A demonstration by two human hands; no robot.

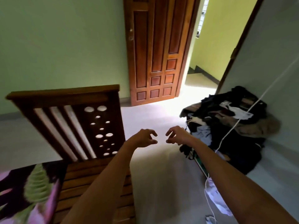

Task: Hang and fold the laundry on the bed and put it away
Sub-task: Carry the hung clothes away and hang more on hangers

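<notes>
Hands stretch out in front of us, level with each other over the pale floor [153,167]. The left hand [144,138] has its fingers half curled, with thumb and forefinger apart in a narrow C, and it holds nothing. The right hand [177,135] mirrors it just beside, fingers hooked loosely, and it too holds nothing. The fingertips of the two hands face each other across a small gap and do not touch.

The laundry we can see is a pile of clothes [226,126] at 3 o'clock from the hands. It is mostly dark garments, with white, pale blue and brown pieces mixed in, heaped against the grey wall [275,62]. We cannot tell what the pile rests on. A white cord [252,107] slants down from 2 o'clock across the front of the pile and runs on behind our right forearm. A pale, crumpled thing [213,196] that we cannot identify lies on the floor at 5 o'clock, close to the cord.

At 9 o'clock stands the wooden footboard [72,120] of the bed, pierced with upright slots and round holes. Below it, at 7 o'clock, bare wooden bed slats [77,175] show. A dark floral bedcover [32,188] with green leaves and pink petals lies at 8 o'clock. No garment shows on the part of the bed we see.

At 12 o'clock a panelled wooden door [155,50] stands open, and a bright doorway [199,88] is at 1 o'clock.
</notes>
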